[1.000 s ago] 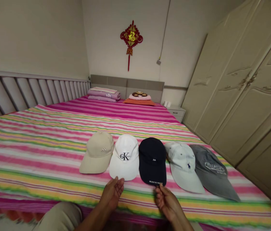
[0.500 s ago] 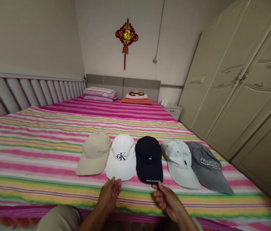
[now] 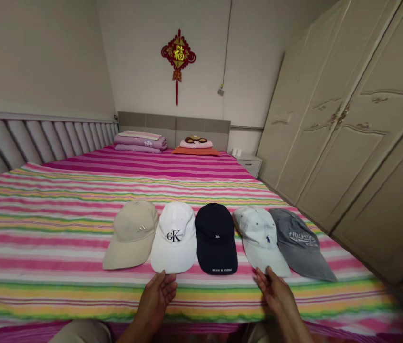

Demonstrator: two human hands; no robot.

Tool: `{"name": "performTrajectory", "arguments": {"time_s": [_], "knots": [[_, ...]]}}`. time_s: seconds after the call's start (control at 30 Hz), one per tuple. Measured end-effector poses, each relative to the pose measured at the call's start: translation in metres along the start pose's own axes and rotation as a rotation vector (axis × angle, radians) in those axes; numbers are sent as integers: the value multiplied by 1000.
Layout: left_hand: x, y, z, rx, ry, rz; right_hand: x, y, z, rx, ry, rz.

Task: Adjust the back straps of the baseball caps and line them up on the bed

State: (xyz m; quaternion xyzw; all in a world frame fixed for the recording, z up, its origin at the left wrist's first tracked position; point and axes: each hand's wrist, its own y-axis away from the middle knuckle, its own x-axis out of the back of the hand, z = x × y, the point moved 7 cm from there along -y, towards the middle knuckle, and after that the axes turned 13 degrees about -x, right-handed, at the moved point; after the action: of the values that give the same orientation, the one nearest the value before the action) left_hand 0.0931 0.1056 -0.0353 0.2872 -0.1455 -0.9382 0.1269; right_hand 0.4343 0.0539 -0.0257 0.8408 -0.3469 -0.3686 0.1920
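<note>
The pale cap (image 3: 261, 240) lies on the striped cover (image 3: 61, 233) at three o'clock from the black cap (image 3: 216, 250), its brim toward the person. The right hand (image 3: 275, 293) is now at this brim, with fingers half bent and quite narrow; whether they pinch the edge or only touch it, one cannot tell. Half a second ago this hand was at the front edge of the black cap. So the attention, it seems, has passed from the black cap to the pale one, and the black cap is lying free, with no hand on it.

The left hand (image 3: 155, 296) has stayed at eight o'clock from the black cap, just at the brim of the white cap (image 3: 174, 240). It is loosely curled, the thumb apart from the fingers, and it grips nothing.

The white cap is at nine o'clock, with the beige cap (image 3: 132, 236) farther the same way. The grey cap (image 3: 301, 245) is beyond the pale one, toward three o'clock.

Farther out, the folded bedding (image 3: 139, 143) is between ten and eleven o'clock, the headboard (image 3: 158, 122) at eleven, and the wardrobe (image 3: 325, 119) at two.
</note>
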Motion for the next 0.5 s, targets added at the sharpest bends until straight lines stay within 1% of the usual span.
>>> {"name": "performTrajectory", "arguments": {"time_s": [0.17, 0.33, 0.5], "knots": [[0, 0, 0, -11, -13, -9, -7, -4, 3, -21, -12, -46], [0, 1, 0, -26, -25, -20, -12, -2, 8, -47, -22, -72], [0, 0, 1, -42, -39, -21, -18, 2, 12, -41, -15, -102]]}}
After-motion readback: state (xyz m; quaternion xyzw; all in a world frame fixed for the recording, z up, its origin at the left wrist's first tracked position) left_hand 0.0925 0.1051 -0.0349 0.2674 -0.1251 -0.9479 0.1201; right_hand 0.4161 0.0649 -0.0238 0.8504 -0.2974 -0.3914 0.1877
